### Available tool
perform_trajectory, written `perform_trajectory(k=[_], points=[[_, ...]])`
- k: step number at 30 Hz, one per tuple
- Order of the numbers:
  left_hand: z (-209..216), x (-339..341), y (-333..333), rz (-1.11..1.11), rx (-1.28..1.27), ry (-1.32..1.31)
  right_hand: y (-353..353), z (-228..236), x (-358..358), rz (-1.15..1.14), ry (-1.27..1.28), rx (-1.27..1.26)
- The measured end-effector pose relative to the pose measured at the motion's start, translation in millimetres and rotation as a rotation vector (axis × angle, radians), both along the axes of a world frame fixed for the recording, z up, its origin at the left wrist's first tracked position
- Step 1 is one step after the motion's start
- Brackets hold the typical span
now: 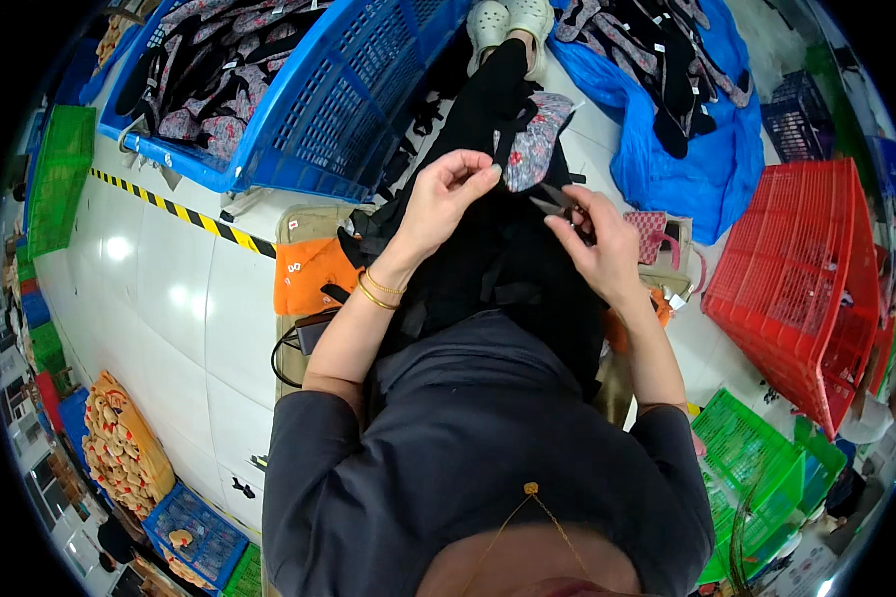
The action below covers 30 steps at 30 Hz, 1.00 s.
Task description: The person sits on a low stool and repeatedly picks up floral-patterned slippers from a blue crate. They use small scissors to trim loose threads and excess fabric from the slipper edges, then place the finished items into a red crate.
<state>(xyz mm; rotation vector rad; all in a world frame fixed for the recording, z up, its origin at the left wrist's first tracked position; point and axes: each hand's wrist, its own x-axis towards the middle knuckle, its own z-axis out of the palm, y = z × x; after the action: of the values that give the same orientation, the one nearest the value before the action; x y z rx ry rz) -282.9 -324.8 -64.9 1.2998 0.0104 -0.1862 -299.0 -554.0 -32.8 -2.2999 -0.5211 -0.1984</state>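
Observation:
Over my lap lies a grey floral fabric piece (536, 139) with red flowers, a black strap and a small white tag. My left hand (446, 204) pinches its black strap at the near left edge, thumb and fingertips together. In my right hand (604, 244) is a small pair of scissors (556, 203), its blades parted and pointing left, just below the fabric's near edge. The fingers of that hand are curled round the handles, which are partly hidden. Beneath both hands are my black trousers (468, 269), with dark scraps on them.
At the far left a blue crate (319, 109) holds many similar floral pieces. More lie on a blue plastic sheet (687, 179) at the far right. A red crate (782, 269) and a green crate (742, 458) stand to the right. Orange cloth (307, 274) lies by my left forearm.

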Motion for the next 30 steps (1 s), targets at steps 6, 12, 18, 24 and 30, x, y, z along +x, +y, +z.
perform_trajectory(k=[6,12,18,24,30], points=[[20.3,13.8,-3.3,0.007,-0.036,0.014,1.2,11.8,21.5,0.115,-0.361,-0.227],[28.8,16.7,-6.7,-0.03,-0.051,0.036,9.4,35.9,32.7,0.22,-0.427,-0.386],[34.2,20.9,-10.9,-0.068,-0.094,0.081,14.8,41.4,34.6,0.272,-0.4,-0.486],[37.7,23.7,-12.5,-0.079,-0.133,0.128,19.3,41.6,36.3,0.262,-0.406,-0.54],[31.4,27.7,-11.7,-0.117,-0.12,0.125,23.4,41.9,38.9,0.296,-0.424,-0.571]])
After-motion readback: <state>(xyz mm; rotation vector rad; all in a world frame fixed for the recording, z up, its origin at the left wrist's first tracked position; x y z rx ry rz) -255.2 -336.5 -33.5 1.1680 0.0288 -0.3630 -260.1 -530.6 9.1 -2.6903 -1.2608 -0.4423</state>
